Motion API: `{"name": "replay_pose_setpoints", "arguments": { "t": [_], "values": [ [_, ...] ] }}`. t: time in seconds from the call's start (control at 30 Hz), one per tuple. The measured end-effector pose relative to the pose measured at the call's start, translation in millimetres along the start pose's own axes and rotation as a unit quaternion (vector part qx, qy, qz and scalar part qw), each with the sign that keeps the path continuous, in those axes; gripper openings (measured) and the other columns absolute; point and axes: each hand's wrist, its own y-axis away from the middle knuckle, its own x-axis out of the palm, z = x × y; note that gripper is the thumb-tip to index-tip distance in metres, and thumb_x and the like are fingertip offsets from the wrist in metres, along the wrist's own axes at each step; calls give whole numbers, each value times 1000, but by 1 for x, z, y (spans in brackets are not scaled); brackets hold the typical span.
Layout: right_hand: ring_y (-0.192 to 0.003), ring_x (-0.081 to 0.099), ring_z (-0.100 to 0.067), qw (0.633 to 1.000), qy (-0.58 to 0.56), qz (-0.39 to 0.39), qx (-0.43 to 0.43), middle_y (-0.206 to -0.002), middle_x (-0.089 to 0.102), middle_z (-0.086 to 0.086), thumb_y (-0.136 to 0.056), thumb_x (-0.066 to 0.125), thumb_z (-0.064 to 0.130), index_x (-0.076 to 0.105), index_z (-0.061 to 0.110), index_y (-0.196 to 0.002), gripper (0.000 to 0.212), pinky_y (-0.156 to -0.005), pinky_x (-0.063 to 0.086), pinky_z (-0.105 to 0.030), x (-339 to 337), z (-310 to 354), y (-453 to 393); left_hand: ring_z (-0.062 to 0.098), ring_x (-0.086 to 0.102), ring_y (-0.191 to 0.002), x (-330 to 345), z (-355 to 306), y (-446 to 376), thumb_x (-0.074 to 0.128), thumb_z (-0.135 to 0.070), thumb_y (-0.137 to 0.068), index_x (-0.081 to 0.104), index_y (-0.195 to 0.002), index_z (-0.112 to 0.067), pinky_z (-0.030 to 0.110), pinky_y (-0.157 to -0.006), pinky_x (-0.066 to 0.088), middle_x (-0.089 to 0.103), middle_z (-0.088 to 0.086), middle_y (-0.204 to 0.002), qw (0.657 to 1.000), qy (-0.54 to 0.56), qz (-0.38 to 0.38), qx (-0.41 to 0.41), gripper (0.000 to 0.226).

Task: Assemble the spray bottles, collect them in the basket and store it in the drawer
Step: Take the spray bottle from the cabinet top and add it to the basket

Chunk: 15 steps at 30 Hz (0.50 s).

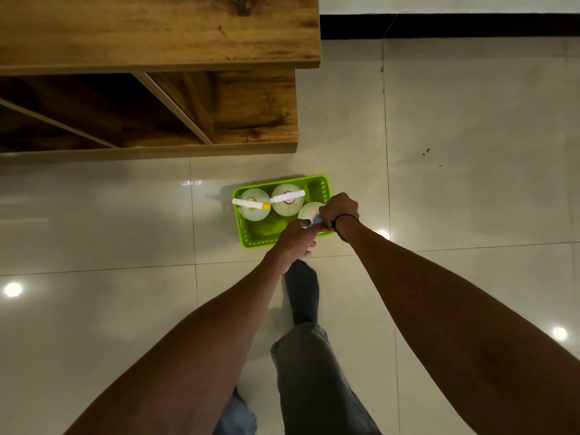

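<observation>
Down on the floor, both hands meet over the third round white plastic bottle [309,210] in the green plastic basket [257,237]: right hand [339,210] clasps its top, left hand [296,238] pinches the bluish trigger head [317,220] pointing leftward.

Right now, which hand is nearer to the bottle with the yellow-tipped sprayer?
Left. The left hand is at the basket's near rim, across the empty corner from that bottle with the yellow-tipped sprayer. The right hand is over the third bottle, beyond the middle bottle.
</observation>
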Motion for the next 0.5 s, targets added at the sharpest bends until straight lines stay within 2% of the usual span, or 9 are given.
{"name": "replay_pose_setpoints", "arguments": {
  "t": [0.07, 0.13, 0.2, 0.27, 0.33, 0.4, 0.43, 0.5],
  "values": [
    [-124, 60, -37, 1000, -4, -14, -10, -132, 64, -17, -94, 68, 29, 64, 7, -126, 40, -96, 51, -38, 3, -1, 2, 16, 65, -92, -5, 4, 1, 72, -50, -91, 55, -142, -10, 29, -70, 53, 68, 9, -113, 1000, -18, -8, 2, 67],
    [-122, 61, -39, 999, -30, -25, -9, -131, 62, -19, -95, 68, 27, 63, 8, -126, 36, -96, 52, -39, 6, -1, 6, 16, 65, -89, -14, 8, 5, 65, -45, -98, 54, -141, -12, 29, -69, 52, 67, 7, -111, 999, -36, -18, 5, 55],
    [-112, 67, -43, 998, -57, -31, -3, -126, 62, -20, -93, 69, 24, 62, 9, -119, 31, -93, 58, -43, 9, -2, 6, 16, 64, -85, -31, 13, 11, 62, -37, -101, 56, -138, -15, 29, -70, 51, 66, 5, -104, 999, -40, -36, 7, 43],
    [-98, 73, -44, 996, -85, -30, 6, -118, 62, -19, -89, 75, 29, 57, 11, -111, 34, -83, 63, -50, 10, -3, 6, 16, 62, -83, -51, 18, 14, 59, -31, -103, 61, -130, -14, 31, -72, 51, 67, 6, -98, 998, -38, -55, 13, 33],
    [-82, 74, -42, 992, -127, -17, 10, -107, 58, -15, -90, 76, 41, 47, 12, -108, 45, -69, 65, -51, 2, -2, 15, 17, 62, -81, -66, 20, 16, 58, -29, -103, 64, -121, -15, 33, -74, 51, 67, 6, -94, 997, -29, -76, 18, 24],
    [-75, 72, -37, 983, -180, -13, 13, -104, 52, -11, -91, 66, 59, 43, 13, -116, 58, -65, 65, -50, -7, -3, 26, 17, 63, -79, -77, 21, 20, 59, -29, -101, 66, -117, -16, 35, -76, 53, 69, 4, -89, 995, -22, -101, 16, 23],
    [-79, 72, -37, 979, -201, -13, 18, -106, 52, -11, -88, 58, 71, 43, 14, -124, 68, -67, 65, -50, -9, -5, 27, 18, 64, -79, -82, 22, 21, 60, -29, -99, 68, -115, -17, 35, -76, 54, 70, 4, -87, 993, -28, -111, 12, 21],
    [-93, 71, -39, 972, -232, -35, 25, -115, 59, -15, -76, 36, 92, 45, 20, -133, 92, -80, 63, -55, -8, -16, 22, 22, 69, -80, -92, 27, 19, 62, -28, -94, 72, -96, -23, 38, -79, 59, 74, 6, -83, 987, -48, -151, 23, 11]
  ]
}}
